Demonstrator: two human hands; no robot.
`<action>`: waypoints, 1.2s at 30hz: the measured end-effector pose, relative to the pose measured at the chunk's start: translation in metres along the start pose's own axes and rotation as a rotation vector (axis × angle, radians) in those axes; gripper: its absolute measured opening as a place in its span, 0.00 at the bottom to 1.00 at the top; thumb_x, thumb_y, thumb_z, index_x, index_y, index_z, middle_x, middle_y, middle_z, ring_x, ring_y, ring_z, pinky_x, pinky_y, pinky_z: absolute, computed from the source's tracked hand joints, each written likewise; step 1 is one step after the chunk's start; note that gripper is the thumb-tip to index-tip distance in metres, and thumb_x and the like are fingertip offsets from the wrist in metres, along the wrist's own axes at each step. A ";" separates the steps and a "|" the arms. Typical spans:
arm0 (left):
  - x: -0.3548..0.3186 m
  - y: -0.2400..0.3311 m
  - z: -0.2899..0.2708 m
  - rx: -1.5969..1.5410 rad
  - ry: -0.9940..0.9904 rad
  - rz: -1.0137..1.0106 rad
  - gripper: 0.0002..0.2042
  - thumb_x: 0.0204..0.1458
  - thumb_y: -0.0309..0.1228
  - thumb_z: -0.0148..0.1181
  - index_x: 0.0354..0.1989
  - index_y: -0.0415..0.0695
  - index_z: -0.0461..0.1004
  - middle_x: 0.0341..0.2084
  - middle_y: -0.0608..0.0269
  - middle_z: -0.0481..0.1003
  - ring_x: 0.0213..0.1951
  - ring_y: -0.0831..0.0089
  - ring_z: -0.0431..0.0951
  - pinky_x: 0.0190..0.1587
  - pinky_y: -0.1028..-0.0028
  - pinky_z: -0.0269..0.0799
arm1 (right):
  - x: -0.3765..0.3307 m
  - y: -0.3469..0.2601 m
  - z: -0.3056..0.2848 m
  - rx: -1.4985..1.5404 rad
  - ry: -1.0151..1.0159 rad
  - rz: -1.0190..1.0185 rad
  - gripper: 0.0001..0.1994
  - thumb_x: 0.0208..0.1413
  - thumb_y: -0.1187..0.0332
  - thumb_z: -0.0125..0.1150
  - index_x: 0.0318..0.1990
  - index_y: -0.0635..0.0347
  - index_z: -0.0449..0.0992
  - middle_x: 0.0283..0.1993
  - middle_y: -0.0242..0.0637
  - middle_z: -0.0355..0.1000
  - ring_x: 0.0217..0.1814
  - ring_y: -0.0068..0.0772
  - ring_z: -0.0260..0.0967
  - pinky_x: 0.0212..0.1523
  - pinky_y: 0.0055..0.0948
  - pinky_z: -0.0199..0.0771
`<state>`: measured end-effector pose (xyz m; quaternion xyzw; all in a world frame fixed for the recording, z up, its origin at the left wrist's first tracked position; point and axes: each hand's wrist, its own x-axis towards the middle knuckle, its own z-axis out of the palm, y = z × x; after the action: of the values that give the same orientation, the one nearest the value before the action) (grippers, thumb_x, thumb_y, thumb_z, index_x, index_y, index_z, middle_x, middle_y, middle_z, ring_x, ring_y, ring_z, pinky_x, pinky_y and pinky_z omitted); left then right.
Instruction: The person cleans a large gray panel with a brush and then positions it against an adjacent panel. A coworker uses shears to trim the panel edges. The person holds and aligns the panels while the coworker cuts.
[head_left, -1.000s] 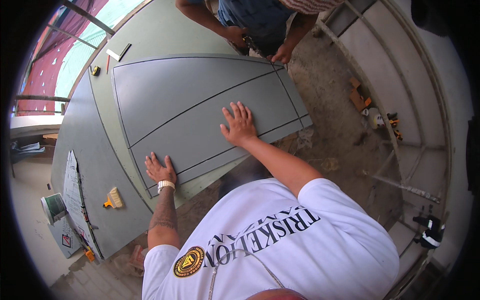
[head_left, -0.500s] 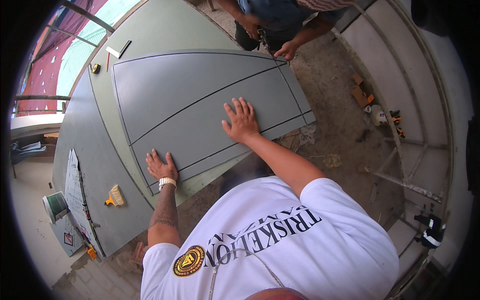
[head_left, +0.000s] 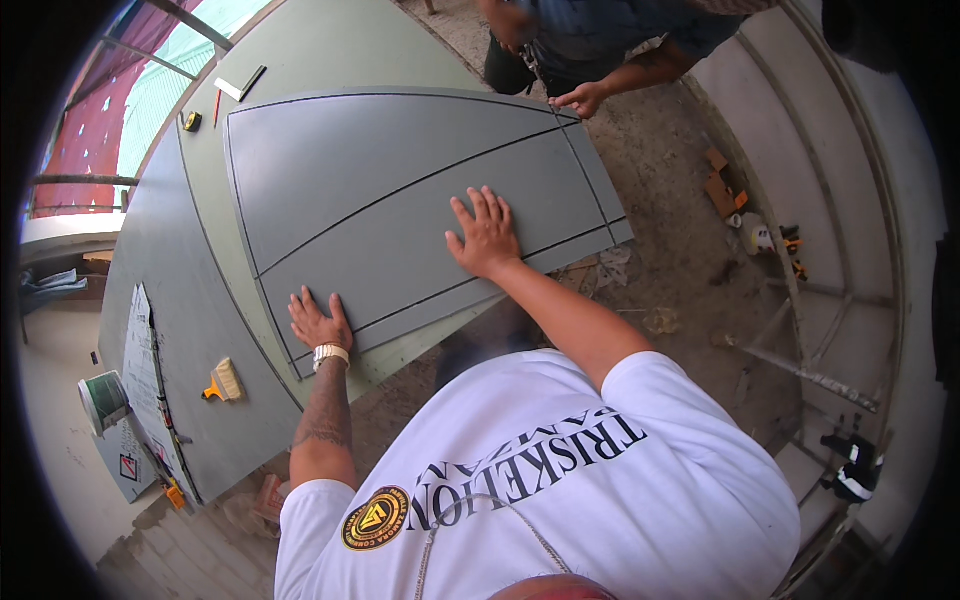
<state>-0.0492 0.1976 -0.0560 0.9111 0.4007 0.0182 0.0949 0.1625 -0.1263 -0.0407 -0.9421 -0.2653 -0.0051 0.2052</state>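
A large grey panel with black lines along its edges and one across its middle lies on a pale green board. My left hand, with a light watch on its wrist, rests flat on the panel's near left part, fingers spread. Farther right, my right hand presses flat near the panel's middle, its fingers apart. Across from me, a co-worker's hand touches the panel's far right corner. That person's other hand holds a tool by the edge, too blurred to name.
A tape measure, a red pencil and a try square lie beyond the panel. On the left grey sheet sits a wide brush, near a paper sheet and a bucket. Cardboard pieces lie on the right floor.
Both my hands stay flat on the panel. The co-worker's body has shifted to the right, and the hand with the tool has drawn back slightly from the corner.
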 end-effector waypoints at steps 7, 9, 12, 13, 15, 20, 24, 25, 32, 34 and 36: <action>-0.001 0.000 -0.001 -0.007 0.002 -0.002 0.40 0.66 0.60 0.54 0.82 0.55 0.54 0.84 0.53 0.47 0.84 0.54 0.42 0.82 0.44 0.32 | 0.000 -0.002 -0.002 -0.020 -0.008 0.012 0.34 0.67 0.47 0.57 0.77 0.49 0.65 0.80 0.51 0.55 0.86 0.59 0.44 0.83 0.58 0.41; -0.001 0.000 0.000 -0.008 0.010 0.000 0.41 0.66 0.60 0.54 0.82 0.55 0.54 0.84 0.52 0.48 0.84 0.54 0.42 0.82 0.44 0.32 | 0.000 -0.001 -0.002 -0.015 -0.005 0.005 0.34 0.67 0.47 0.56 0.76 0.51 0.64 0.80 0.51 0.55 0.86 0.59 0.44 0.83 0.60 0.41; -0.001 0.000 0.000 -0.007 0.013 0.001 0.41 0.66 0.60 0.54 0.82 0.55 0.54 0.84 0.52 0.48 0.84 0.54 0.42 0.82 0.44 0.32 | 0.000 -0.001 -0.002 -0.016 -0.001 0.001 0.34 0.67 0.47 0.55 0.76 0.51 0.64 0.80 0.51 0.55 0.86 0.60 0.44 0.83 0.60 0.41; -0.001 0.000 0.000 -0.007 0.013 0.001 0.41 0.66 0.61 0.54 0.82 0.55 0.54 0.84 0.52 0.48 0.84 0.54 0.42 0.82 0.44 0.32 | 0.000 0.000 -0.002 -0.018 0.000 0.001 0.34 0.67 0.47 0.55 0.76 0.51 0.64 0.80 0.51 0.55 0.86 0.60 0.45 0.83 0.60 0.41; 0.000 -0.001 0.001 -0.013 0.015 0.003 0.41 0.65 0.61 0.54 0.82 0.55 0.54 0.83 0.52 0.49 0.84 0.54 0.42 0.82 0.44 0.32 | 0.000 -0.001 -0.001 -0.019 0.007 0.000 0.34 0.67 0.47 0.55 0.76 0.51 0.65 0.80 0.51 0.56 0.86 0.60 0.45 0.83 0.60 0.41; -0.001 0.000 0.001 -0.014 0.012 0.007 0.41 0.66 0.61 0.54 0.82 0.55 0.54 0.83 0.51 0.48 0.84 0.54 0.42 0.82 0.44 0.32 | 0.000 0.000 0.000 -0.014 0.013 -0.001 0.34 0.67 0.47 0.55 0.76 0.51 0.65 0.80 0.52 0.56 0.86 0.60 0.45 0.83 0.60 0.41; -0.001 -0.001 0.000 -0.006 0.008 0.005 0.41 0.66 0.61 0.53 0.82 0.55 0.54 0.83 0.51 0.48 0.84 0.54 0.42 0.82 0.44 0.32 | 0.000 -0.001 -0.001 -0.012 0.004 0.000 0.34 0.67 0.47 0.56 0.77 0.51 0.65 0.80 0.52 0.55 0.86 0.60 0.45 0.83 0.60 0.41; -0.001 -0.001 0.000 -0.006 0.007 0.004 0.41 0.66 0.61 0.53 0.82 0.55 0.54 0.83 0.51 0.48 0.84 0.54 0.42 0.82 0.44 0.32 | 0.000 -0.001 -0.002 -0.011 0.001 -0.001 0.34 0.67 0.47 0.56 0.77 0.51 0.65 0.80 0.52 0.55 0.86 0.60 0.45 0.83 0.60 0.41; 0.000 0.001 -0.002 -0.011 -0.002 -0.003 0.41 0.66 0.60 0.54 0.82 0.55 0.54 0.84 0.52 0.47 0.84 0.54 0.41 0.82 0.44 0.31 | 0.001 -0.001 -0.003 -0.004 -0.021 0.017 0.34 0.67 0.47 0.55 0.77 0.51 0.64 0.81 0.52 0.54 0.87 0.59 0.43 0.84 0.59 0.40; -0.001 0.000 0.000 -0.011 0.005 0.000 0.41 0.66 0.60 0.54 0.82 0.55 0.54 0.84 0.52 0.47 0.84 0.54 0.41 0.82 0.44 0.31 | 0.001 -0.002 -0.004 -0.008 -0.033 0.020 0.34 0.67 0.47 0.55 0.77 0.51 0.64 0.81 0.51 0.54 0.87 0.59 0.42 0.84 0.59 0.39; 0.000 -0.002 0.002 -0.002 0.017 0.006 0.41 0.66 0.61 0.53 0.82 0.55 0.54 0.83 0.51 0.48 0.84 0.54 0.42 0.82 0.44 0.32 | 0.001 -0.003 -0.003 -0.007 -0.036 0.018 0.35 0.67 0.47 0.55 0.77 0.51 0.64 0.82 0.51 0.54 0.87 0.59 0.42 0.84 0.59 0.39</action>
<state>-0.0508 0.1989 -0.0584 0.9119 0.3989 0.0268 0.0923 0.1622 -0.1252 -0.0368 -0.9451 -0.2604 0.0126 0.1973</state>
